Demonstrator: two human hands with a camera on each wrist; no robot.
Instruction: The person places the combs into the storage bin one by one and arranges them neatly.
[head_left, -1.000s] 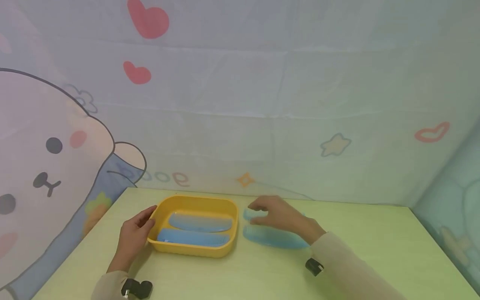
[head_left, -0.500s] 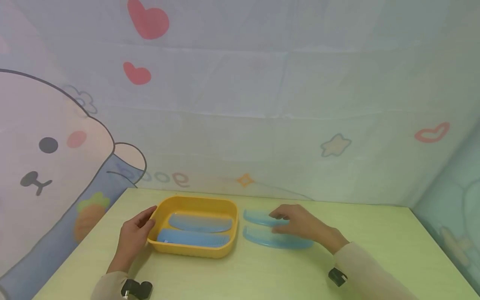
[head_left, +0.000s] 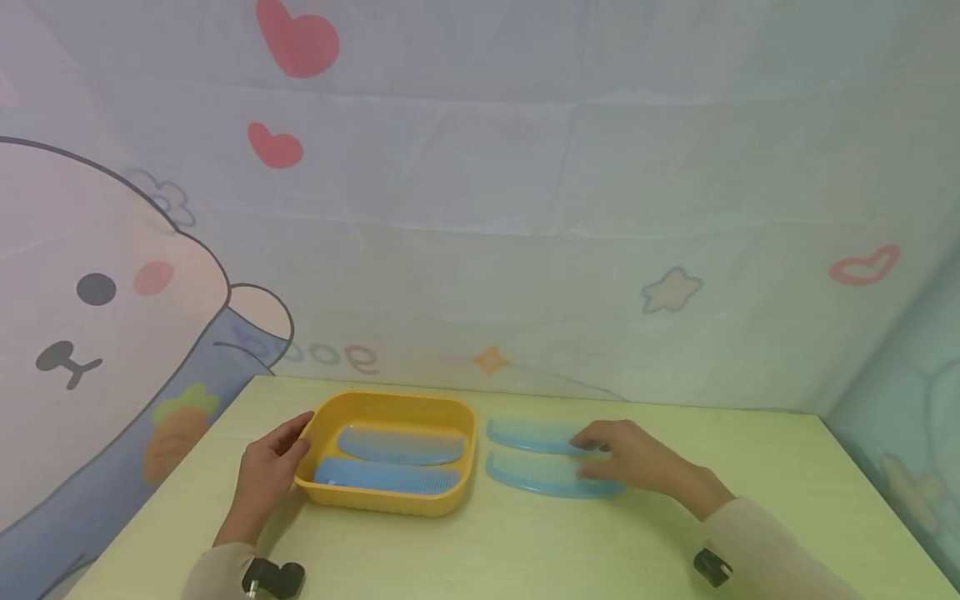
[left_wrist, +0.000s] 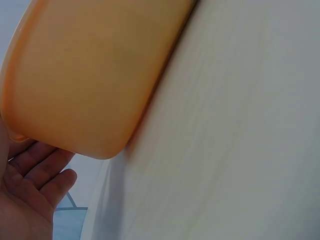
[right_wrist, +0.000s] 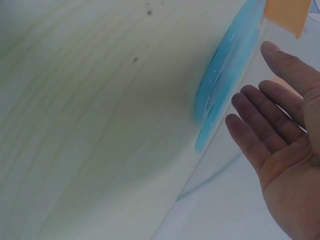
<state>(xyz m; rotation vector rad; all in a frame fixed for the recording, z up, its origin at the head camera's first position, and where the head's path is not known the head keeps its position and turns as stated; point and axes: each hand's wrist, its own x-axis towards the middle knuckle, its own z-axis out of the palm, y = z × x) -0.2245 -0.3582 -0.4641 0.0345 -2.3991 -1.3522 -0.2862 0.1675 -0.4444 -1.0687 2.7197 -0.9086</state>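
Note:
A yellow plastic tray (head_left: 390, 502) holds two blue combs, one (head_left: 401, 446) behind the other (head_left: 386, 476). At its left side is my left hand (head_left: 264, 468), with fingertips and thumb against the outer wall near the rim. In the left wrist view, relaxed fingers (left_wrist: 47, 167) show past the tray's end. Two more blue combs lie right of the tray, a back comb (head_left: 532, 437) and a front comb (head_left: 532, 477), teeth facing away. My right hand (head_left: 645, 458) hovers over their right ends, thumb and fingers spread apart and holding nothing; it hides part of both combs.
All of this stands on a pale yellow-green table (head_left: 525, 550). Behind it hangs a printed cloth (head_left: 465, 250) with hearts, a star and a cartoon bear, meeting the table's back edge. Another cloth (head_left: 918, 400) hangs along the right side.
My right hand has moved right along the combs, from their left ends to their right ends, uncovering most of both. The left hand, tray and combs have stayed in place.

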